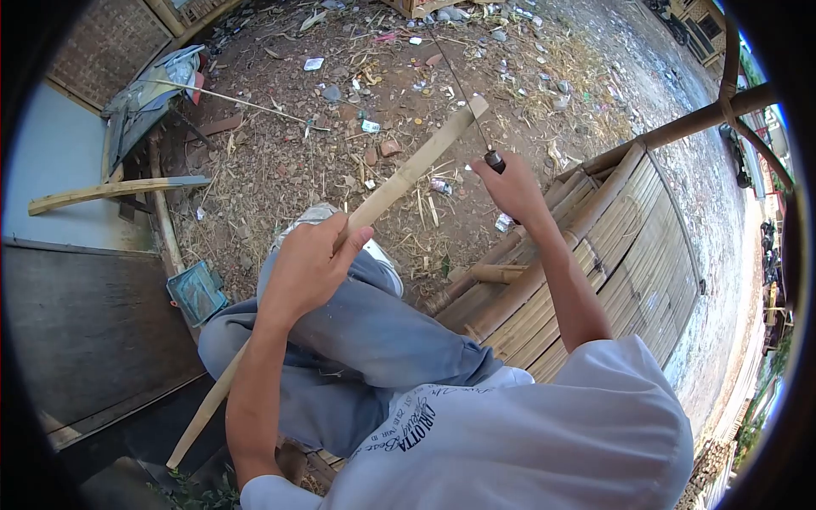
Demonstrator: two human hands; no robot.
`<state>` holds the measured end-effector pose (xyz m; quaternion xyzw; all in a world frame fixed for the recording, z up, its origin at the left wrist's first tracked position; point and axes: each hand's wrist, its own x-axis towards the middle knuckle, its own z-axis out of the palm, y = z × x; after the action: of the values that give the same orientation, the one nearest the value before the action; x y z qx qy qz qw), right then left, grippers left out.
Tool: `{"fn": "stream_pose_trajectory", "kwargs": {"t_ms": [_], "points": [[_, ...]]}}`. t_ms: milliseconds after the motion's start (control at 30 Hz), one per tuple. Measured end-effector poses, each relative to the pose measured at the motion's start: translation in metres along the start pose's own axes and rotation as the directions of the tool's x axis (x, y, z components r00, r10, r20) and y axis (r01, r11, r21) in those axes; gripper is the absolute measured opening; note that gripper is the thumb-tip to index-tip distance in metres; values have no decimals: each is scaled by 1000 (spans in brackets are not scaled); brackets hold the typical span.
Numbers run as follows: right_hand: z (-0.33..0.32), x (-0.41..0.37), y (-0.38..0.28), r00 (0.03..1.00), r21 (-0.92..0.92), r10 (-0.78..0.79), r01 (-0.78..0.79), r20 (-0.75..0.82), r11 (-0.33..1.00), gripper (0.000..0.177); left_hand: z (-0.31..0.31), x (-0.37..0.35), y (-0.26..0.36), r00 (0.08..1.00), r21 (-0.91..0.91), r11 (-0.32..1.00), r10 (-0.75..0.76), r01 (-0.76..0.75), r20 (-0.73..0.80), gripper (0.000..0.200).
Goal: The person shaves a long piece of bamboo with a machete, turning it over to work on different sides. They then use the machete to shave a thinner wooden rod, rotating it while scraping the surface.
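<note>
My left hand (pixel 308 265) is closed around a long, pale bamboo strip (pixel 408 176), thumb along its top, above my bent knee. The strip slants from the lower left, passing behind my left forearm, to a squared tip at the upper middle. My right hand (pixel 515 189) grips the dark handle of a long-bladed knife (pixel 494 160). Its thin blade, seen nearly edge-on, points up and away and crosses the strip near the tip in this view.
A bamboo-slat bench (pixel 625 246) stands at my right. Litter and stones lie over the dirt ground (pixel 280 64). Another curved bamboo piece (pixel 119 194) juts out at left, above a teal plastic container (pixel 197 293). A bamboo post and rail (pixel 705 115) stand at upper right.
</note>
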<state>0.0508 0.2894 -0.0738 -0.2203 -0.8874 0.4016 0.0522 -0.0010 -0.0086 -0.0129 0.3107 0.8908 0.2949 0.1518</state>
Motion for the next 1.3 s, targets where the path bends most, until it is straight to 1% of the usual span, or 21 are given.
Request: {"fn": "stream_pose_trajectory", "kwargs": {"t_ms": [33,67,100,133,167,233,333,367,433,467,533,567,633,800,900,967,1067,1167,1200,1267,1300], "points": [[1,-1,3,997,116,34,-41,62,992,44,-1,-1,1,999,-29,999,-24,25,21,37],[-1,-3,5,997,116,37,-44,62,992,44,-2,0,3,998,-56,997,-40,43,43,37],[-7,-10,-5,985,381,84,-137,152,914,40,-2,0,4,998,-57,998,-36,38,45,37],[-10,-14,-11,963,605,102,-237,249,760,36,-2,1,5,998,-24,999,-42,43,43,37],[-8,-13,-11,964,603,106,-237,245,761,36,-1,2,6,998,9,999,-49,49,42,37],[0,-8,-6,996,664,89,-46,-31,747,28,2,3,4,999,-6,999,-36,37,30,37],[4,5,6,988,676,113,-10,-108,737,29,1,3,4,999,-28,999,-30,30,19,38],[2,9,10,987,674,114,-9,-112,739,29,1,4,5,999,-41,999,-30,31,18,38],[-4,13,9,977,751,209,-169,42,639,34,0,4,6,999,-53,998,-31,33,29,39],[-3,17,11,977,749,209,-167,38,641,34,0,5,6,998,-62,997,-39,42,39,40],[5,26,16,970,436,193,-112,-146,893,41,0,6,5,998,-67,997,-40,43,38,40],[9,30,18,971,432,190,-111,-143,895,41,-1,6,4,998,-68,997,-43,46,36,41],[13,34,18,960,239,131,-70,-249,969,54,-2,7,2,998,-76,996,-52,55,44,42],[29,30,8,957,199,116,-62,-267,978,54,-2,9,-1,998,-81,996,-43,47,46,45],[33,14,2,963,175,96,-52,-251,983,54,-1,9,-3,994,-147,983,-101,106,44,43],[34,14,1,967,169,93,-54,-235,984,54,-2,8,-4,999,-86,996,-36,36,8,42],[31,20,9,972,195,104,-63,-209,979,55,0,9,-4,999,-84,995,-50,51,10,42],[39,25,6,957,306,178,-103,-229,946,55,-3,9,0,999,-105,993,-46,47,7,42],[44,18,6,959,304,170,-96,-228,948,55,-2,10,0,999,-106,993,-48,47,-1,42],[52,1,6,989,256,92,-59,-119,965,54,0,11,-4,1000,-107,994,-28,28,5,43],[38,-3,-5,989,161,25,-2,-143,987,54,1,11,-3,1000,-104,994,-28,29,7,43]]}}
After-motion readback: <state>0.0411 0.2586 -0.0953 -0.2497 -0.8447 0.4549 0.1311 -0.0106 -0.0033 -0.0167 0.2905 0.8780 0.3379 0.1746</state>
